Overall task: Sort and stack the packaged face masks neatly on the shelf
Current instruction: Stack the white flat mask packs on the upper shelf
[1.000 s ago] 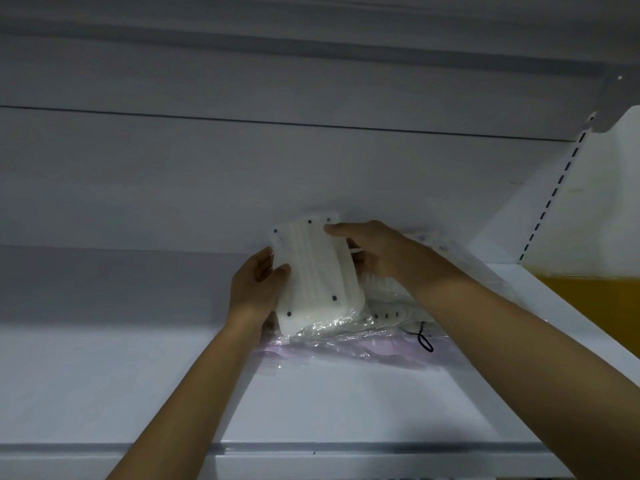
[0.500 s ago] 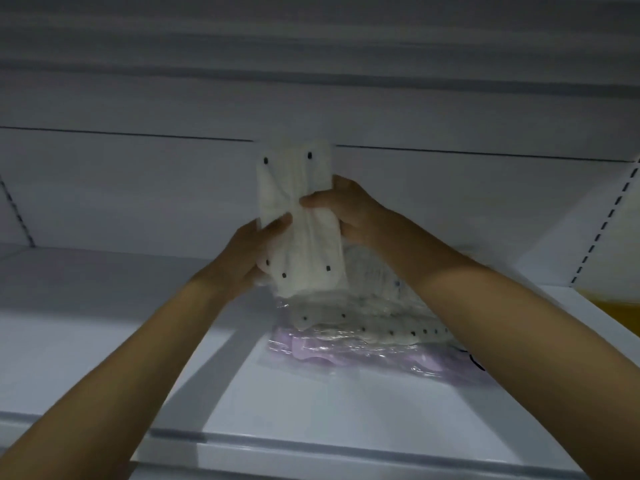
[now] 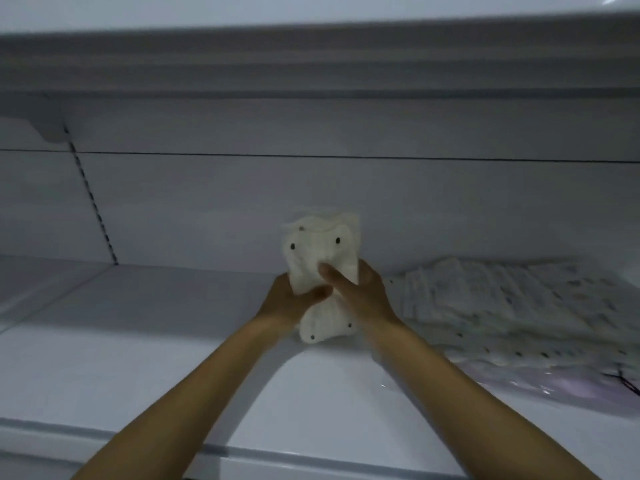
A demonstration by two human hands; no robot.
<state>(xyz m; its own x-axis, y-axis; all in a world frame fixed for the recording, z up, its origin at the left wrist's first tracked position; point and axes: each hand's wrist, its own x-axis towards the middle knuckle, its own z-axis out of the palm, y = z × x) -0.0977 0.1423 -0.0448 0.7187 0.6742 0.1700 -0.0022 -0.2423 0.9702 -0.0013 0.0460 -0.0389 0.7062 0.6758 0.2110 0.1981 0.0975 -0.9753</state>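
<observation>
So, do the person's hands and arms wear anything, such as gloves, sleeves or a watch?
No. The left forearm and right forearm are bare down to the frame's lower edge, with no sleeve in view. The left hand and right hand wear no gloves. No ring, watch or bracelet shows, though the picture is dim and slightly blurred.

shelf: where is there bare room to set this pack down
The shelf is bare left of the held pack, across to the slotted upright, and along the front edge between the forearms. It is crowded on the right: the pile of packs lies there beside the right hand, over a purple pack.
</observation>
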